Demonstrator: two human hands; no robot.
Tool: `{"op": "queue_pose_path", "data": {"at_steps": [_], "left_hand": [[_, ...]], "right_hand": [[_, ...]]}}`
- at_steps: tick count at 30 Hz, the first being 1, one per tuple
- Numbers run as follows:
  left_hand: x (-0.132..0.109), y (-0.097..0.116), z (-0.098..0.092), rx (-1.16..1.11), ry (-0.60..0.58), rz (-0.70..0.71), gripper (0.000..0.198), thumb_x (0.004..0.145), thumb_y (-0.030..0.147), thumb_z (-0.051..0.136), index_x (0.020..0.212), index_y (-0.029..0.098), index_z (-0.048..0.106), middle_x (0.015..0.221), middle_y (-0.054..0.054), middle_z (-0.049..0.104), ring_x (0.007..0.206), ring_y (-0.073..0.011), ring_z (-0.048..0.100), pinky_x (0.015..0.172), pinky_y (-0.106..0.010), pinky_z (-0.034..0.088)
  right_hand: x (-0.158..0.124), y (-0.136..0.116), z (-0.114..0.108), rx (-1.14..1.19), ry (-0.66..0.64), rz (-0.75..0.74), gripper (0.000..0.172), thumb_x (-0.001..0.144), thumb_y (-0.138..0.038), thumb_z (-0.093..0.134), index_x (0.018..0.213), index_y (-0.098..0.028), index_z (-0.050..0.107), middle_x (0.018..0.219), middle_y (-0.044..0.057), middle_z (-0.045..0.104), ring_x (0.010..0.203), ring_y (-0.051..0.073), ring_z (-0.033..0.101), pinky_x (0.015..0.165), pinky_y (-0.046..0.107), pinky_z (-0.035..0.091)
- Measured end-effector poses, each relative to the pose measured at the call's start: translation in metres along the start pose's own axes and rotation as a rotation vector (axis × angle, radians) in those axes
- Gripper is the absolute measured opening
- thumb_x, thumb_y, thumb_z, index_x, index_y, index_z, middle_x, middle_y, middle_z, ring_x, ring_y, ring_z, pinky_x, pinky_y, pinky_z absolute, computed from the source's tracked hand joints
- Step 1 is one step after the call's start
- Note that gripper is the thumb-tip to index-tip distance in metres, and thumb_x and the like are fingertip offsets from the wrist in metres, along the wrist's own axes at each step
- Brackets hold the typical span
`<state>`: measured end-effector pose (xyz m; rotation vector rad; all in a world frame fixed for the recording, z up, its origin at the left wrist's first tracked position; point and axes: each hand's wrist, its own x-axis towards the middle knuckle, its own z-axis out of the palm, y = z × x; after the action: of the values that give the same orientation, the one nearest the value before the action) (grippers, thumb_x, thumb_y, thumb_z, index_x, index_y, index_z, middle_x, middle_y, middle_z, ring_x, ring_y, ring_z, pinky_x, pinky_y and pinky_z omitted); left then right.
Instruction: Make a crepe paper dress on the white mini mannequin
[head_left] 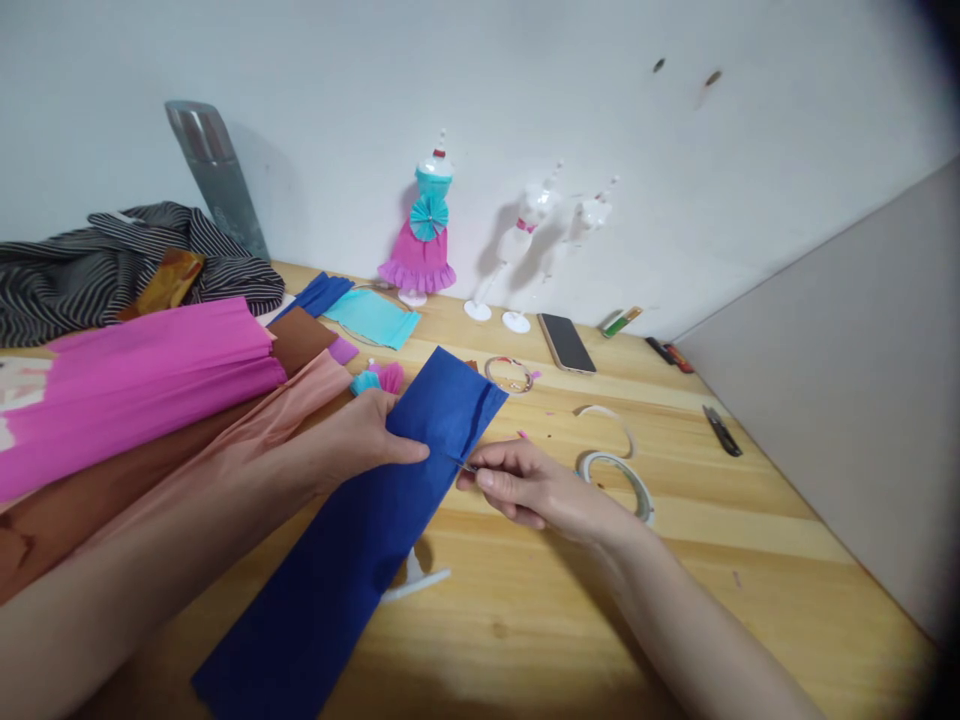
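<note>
A long strip of dark blue crepe paper [330,570] slants across the front of the table. My left hand [382,440] grips its left side, thumb on top and fingers hidden beneath. In my right hand [517,480] is a pair of small scissors [459,463], mostly covered by my closed fingers. Their thin metal tip lies over the strip's right edge, close to my left thumb. A white stand base [416,580] pokes out from under the strip, the rest of it hidden.
Folded pink paper [150,390] and striped cloth [60,270] lie left. A dressed mini mannequin [424,230], two bare white ones [529,215] and a bottle [217,180] stand behind. Rightward lie a phone [566,343], tape roll [643,500] and box cutter [721,430].
</note>
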<state>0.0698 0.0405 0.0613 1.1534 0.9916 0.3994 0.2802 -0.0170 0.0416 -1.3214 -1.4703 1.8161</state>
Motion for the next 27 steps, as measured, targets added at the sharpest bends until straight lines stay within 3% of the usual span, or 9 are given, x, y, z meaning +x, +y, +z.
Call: {"op": "queue_pose_path", "data": {"at_steps": [20,27], "left_hand": [[-0.0008,0.0009,0.0015,-0.091,-0.018,-0.019,0.013,0.053,0.015,0.074,0.065,0.012,0.07,0.059,-0.001,0.069,0.051,-0.0137,0.061,0.05,-0.022,0.047],[0.0037,-0.0056,-0.0033,-0.11,-0.033,0.018,0.023,0.054,0.017,0.076,0.076,0.012,0.071,0.067,-0.002,0.072,0.059,-0.0157,0.065,0.056,-0.024,0.051]], "right_hand": [[0.0002,0.0056,-0.0019,0.093,-0.043,-0.008,0.049,0.076,-0.053,0.066,0.09,-0.006,0.063,0.047,-0.008,0.042,0.036,0.002,0.027,0.035,0.019,0.013],[0.0,0.0047,-0.0011,0.113,-0.04,-0.012,0.048,0.075,-0.053,0.067,0.089,-0.007,0.064,0.047,-0.008,0.042,0.036,0.002,0.026,0.034,0.019,0.012]]}}
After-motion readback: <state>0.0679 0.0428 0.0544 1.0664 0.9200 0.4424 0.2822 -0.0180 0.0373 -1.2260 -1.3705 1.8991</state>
